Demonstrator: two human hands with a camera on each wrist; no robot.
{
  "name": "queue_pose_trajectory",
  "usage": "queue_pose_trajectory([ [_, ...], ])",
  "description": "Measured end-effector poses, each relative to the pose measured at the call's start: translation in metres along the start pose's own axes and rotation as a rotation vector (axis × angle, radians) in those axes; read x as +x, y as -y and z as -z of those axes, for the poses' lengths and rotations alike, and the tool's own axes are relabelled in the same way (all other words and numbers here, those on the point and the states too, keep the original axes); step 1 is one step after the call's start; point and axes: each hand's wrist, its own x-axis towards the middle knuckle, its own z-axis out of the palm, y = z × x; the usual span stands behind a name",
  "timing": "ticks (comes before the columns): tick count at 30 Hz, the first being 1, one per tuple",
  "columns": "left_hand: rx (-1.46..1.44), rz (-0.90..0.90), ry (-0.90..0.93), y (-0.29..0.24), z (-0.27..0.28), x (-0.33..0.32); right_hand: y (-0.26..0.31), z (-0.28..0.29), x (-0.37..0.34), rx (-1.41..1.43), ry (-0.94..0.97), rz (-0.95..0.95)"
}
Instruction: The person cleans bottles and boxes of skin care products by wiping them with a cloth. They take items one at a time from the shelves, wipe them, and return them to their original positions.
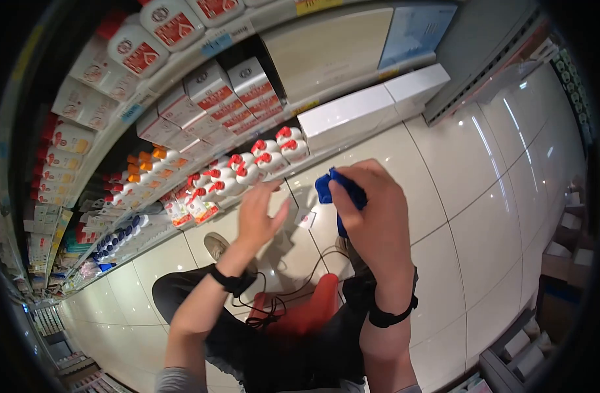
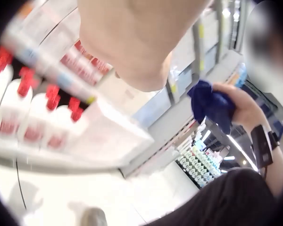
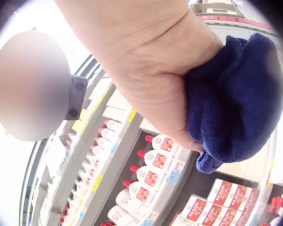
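A crumpled blue cloth [image 1: 342, 190] is gripped by the right hand [image 1: 380, 219], thumb and fingers curled round it, above the tiled floor. The right wrist view shows the cloth [image 3: 236, 101] bunched up against the palm of the right hand [image 3: 155, 66]. In the left wrist view the same cloth [image 2: 210, 106] hangs from the right hand [image 2: 245, 108]. The left hand [image 1: 255, 219] holds nothing, its fingers relaxed and apart, to the left of the cloth and close to the red-capped white bottles [image 1: 251, 164].
Shelves with white bottles [image 1: 142, 51] and stacked boxes [image 1: 211, 92] run along the left and top. A long white box [image 1: 349, 118] lies on the lowest shelf. A small card [image 1: 307, 220] lies on the floor [image 1: 470, 249]. A black cable runs over a red stool [image 1: 300, 314] between the legs.
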Motion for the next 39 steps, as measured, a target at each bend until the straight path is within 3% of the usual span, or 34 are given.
queue_pose_trajectory([
  [2, -0.146, 0.285, 0.134, 0.013, -0.071, -0.039, 0.002, 0.003, -0.001, 0.043, -0.005, -0.087],
  [3, -0.159, 0.292, 0.142, 0.023, -0.103, -0.057, 0.002, 0.004, -0.002, 0.032, 0.0, -0.098],
  [5, 0.002, 0.514, 0.237, 0.042, -0.158, -0.086, 0.001, 0.007, -0.001, -0.002, 0.018, -0.131],
  [6, -0.011, 0.513, 0.247, 0.049, -0.179, -0.1, -0.001, 0.009, -0.002, -0.015, 0.018, -0.141],
  [8, 0.06, 0.701, 0.399, 0.062, -0.211, -0.118, -0.006, 0.011, -0.002, -0.076, -0.001, -0.115],
  [10, 0.091, 0.732, 0.449, 0.067, -0.23, -0.126, -0.007, 0.013, -0.002, -0.045, 0.022, -0.183],
  [13, 0.085, 0.933, 0.378, 0.075, -0.255, -0.125, -0.01, 0.012, -0.001, -0.093, 0.057, -0.238],
  [17, 0.169, 0.869, 0.386, 0.104, -0.291, -0.141, -0.011, 0.009, 0.002, -0.103, 0.123, -0.237],
  [20, -0.032, 0.911, 0.319, 0.094, -0.267, -0.123, -0.01, 0.009, 0.005, -0.058, 0.128, -0.254],
  [21, -0.078, 0.836, 0.221, 0.093, -0.264, -0.124, -0.009, 0.009, 0.006, -0.053, 0.129, -0.248],
  [22, -0.252, 0.911, 0.224, 0.077, -0.238, -0.106, -0.009, 0.008, 0.006, -0.042, 0.092, -0.229],
  [23, -0.243, 0.91, 0.212, 0.075, -0.231, -0.103, -0.009, 0.006, 0.007, -0.028, 0.056, -0.207],
  [25, -0.597, 0.675, 0.043, 0.078, -0.218, -0.105, -0.007, -0.001, 0.008, 0.044, 0.009, -0.164],
  [26, -0.546, 0.742, 0.144, 0.04, -0.163, -0.07, -0.006, -0.004, 0.008, 0.104, -0.04, -0.129],
  [28, -0.554, 0.681, 0.166, 0.024, -0.118, -0.055, -0.002, -0.011, 0.007, 0.171, -0.075, -0.061],
  [32, -0.625, 0.402, 0.037, -0.008, -0.016, -0.034, 0.018, -0.025, 0.005, 0.269, -0.127, 0.047],
  [34, -0.604, 0.391, 0.017, -0.024, 0.033, -0.029, 0.017, -0.041, 0.004, 0.198, -0.104, 0.286],
  [39, -0.555, 0.369, 0.005, -0.038, 0.111, -0.022, 0.05, -0.09, -0.023, 0.034, 0.082, 0.472],
])
